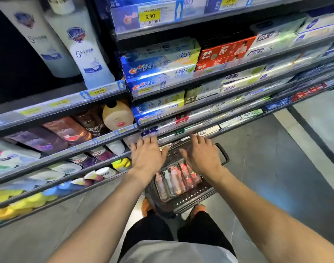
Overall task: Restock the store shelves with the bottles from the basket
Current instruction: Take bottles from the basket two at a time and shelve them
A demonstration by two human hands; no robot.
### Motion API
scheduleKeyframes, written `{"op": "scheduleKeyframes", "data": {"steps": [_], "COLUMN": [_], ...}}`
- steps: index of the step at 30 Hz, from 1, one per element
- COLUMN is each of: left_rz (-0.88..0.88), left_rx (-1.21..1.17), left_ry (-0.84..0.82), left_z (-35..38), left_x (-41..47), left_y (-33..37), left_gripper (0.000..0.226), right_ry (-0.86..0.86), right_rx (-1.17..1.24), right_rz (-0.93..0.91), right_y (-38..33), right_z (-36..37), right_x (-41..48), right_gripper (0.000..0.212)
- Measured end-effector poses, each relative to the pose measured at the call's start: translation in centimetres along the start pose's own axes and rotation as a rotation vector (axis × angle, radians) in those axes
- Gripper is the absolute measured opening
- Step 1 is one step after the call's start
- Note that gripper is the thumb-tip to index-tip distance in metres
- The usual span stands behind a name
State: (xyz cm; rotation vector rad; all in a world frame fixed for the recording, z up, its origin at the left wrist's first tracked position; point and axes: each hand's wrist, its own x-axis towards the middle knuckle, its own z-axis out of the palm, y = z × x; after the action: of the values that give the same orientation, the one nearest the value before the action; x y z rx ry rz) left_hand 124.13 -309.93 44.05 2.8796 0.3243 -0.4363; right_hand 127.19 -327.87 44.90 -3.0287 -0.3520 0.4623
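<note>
At the foot of the shelves, a dark basket holds pink bottles lying side by side. The left hand and right hand hover above, fingers spread, holding nothing.

Hands: 2, the left hand and right hand. Basket: 1. Bottles in it: approx. 5 showing; the right hand covers part, so can't tell the total. Tall white bottles, far left: 2 in full view, a 3rd only partly. Red toothpaste boxes: 2, stacked. Blue Crest boxes: 2 w/ logo readable. Bear-shaped bottle: 1. Orange shoes, near: 2. Boxes far right: too blurred to count.
</note>
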Motion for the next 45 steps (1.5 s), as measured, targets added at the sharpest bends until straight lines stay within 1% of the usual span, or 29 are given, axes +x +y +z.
{"op": "scheduleKeyframes", "data": {"steps": [5,9,13,16,20,24,27,31,35,37,39,40,43,45], "left_rz": [-0.114,-0.212,-0.273,-0.310,-0.351,-0.358,-0.362,-0.419,-0.463,-0.424,-0.396,-0.392,-0.395,-0.374], "left_rx": [-0.001,-0.018,-0.040,-0.053,-0.077,-0.103,-0.122,-0.137,-0.211,-0.235,-0.200,-0.197,-0.309,-0.307], "left_ry": [-0.103,-0.191,-0.268,-0.311,-0.368,-0.405,-0.465,-0.547,-0.593,-0.570,-0.555,-0.579,-0.661,-0.599], "left_z": [4.0,8.1,13.3,17.4,23.9,31.5,37.2,45.1,52.2,55.2,57.8,58.7,61.2,63.1], "left_x": [2.2,3.8,5.5,6.8,8.7,10.9,12.8,15.5,17.6,18.1,18.3,18.5,19.3,19.7], "left_y": [2.8,5.7,7.8,8.5,8.3,7.3,6.6,6.0,5.7,5.9,6.3,6.3,6.5,6.3], "left_gripper": [0.070,0.068,0.069,0.072,0.069,0.068,0.069,0.073,0.069,0.066,0.062,0.060,0.049,0.055], "right_ry": [-0.120,-0.227,-0.313,-0.353,-0.391,-0.471,-0.512,-0.590,-0.599,-0.621,-0.630,-0.611,-0.557,-0.544], "right_rx": [-0.033,-0.065,-0.126,-0.179,-0.206,-0.188,-0.168,-0.183,-0.162,-0.144,-0.155,-0.167,-0.230,-0.241], "right_rz": [-0.045,-0.104,-0.162,-0.192,-0.224,-0.236,-0.249,-0.199,-0.155,-0.109,-0.102,-0.111,-0.129,-0.117], "right_y": [3.2,6.9,10.1,11.7,12.4,13.2,14.1,15.0,16.3,17.1,18.1,18.5,19.6,20.1], "right_z": [2.8,5.5,8.8,12.2,17.8,24.8,30.5,37.9,45.0,48.2,51.2,52.7,56.4,58.1], "right_x": [2.8,5.4,7.8,9.6,11.9,14.5,15.9,18.1,20.1,21.1,21.6,21.7,21.9,22.0], "right_gripper": [0.071,0.070,0.074,0.069,0.061,0.062,0.060,0.066,0.070,0.072,0.074,0.075,0.075,0.073]}}
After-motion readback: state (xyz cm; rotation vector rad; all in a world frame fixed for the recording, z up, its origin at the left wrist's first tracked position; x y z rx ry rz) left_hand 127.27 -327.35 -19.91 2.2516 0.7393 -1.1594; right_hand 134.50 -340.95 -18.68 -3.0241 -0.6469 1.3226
